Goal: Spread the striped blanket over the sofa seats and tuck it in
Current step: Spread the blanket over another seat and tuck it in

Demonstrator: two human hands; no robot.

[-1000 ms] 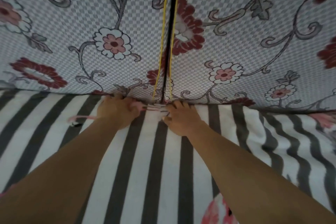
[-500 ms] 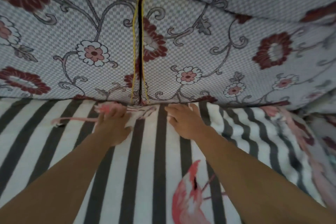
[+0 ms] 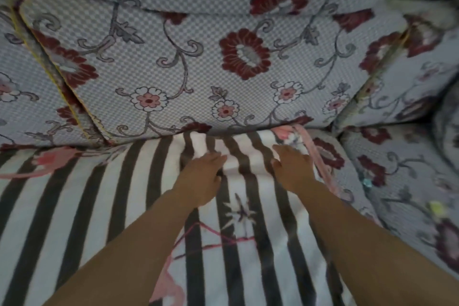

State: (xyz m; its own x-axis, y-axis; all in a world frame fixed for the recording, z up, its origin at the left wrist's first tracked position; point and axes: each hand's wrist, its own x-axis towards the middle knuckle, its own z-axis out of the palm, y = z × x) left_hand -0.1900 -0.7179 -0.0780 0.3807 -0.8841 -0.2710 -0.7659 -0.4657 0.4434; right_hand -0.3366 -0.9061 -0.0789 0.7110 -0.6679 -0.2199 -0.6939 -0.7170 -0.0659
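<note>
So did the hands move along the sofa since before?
Yes. The left hand and right hand slid rightward along the striped blanket, away from the yellow-piped cushion gap toward the sofa's right corner.

Single head-worn view, close, angled forward and down onto sofa seat (image 3: pixel 347 181) and back cushion (image 3: pixel 198 62).

Flat hands (image 3: pixel 202 176) on striped blanket (image 3: pixel 74 206)

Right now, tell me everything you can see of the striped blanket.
The striped blanket is soft-looking fabric in black and white stripes with pink printed figures. It lies over the sofa seat, smooth on the left, bunched where it meets the floral back cushion. The left hand and right hand press flat on it.
</note>
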